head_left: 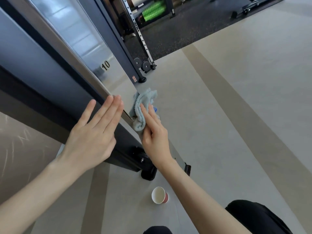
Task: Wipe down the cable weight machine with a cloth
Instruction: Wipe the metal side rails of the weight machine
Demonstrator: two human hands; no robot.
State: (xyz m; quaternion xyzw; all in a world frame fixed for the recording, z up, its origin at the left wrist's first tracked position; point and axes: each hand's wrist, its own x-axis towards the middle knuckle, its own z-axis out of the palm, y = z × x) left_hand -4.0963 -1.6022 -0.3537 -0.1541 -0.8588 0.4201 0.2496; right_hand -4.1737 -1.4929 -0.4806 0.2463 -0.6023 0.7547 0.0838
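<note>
The cable weight machine's dark upright point(42, 65) runs diagonally from the top left to the floor, with a shiny steel panel point(81, 36) marked "10" on its face. My left hand point(91, 134) lies flat with straight fingers against the dark side of the upright, near its lower end. A crumpled light blue cloth point(143, 107) is pressed against the panel's lower edge by my right hand point(154, 132), whose fingers lie straight over the cloth while the thumb tucks against it.
A paper cup point(159, 195) lies on its side on the beige floor below my hands. The machine's black foot point(148, 173) stands just above it. A perforated rail point(136, 31) with small wheels and green rollers point(152, 10) stand behind on dark mat. My dark knees fill the bottom right.
</note>
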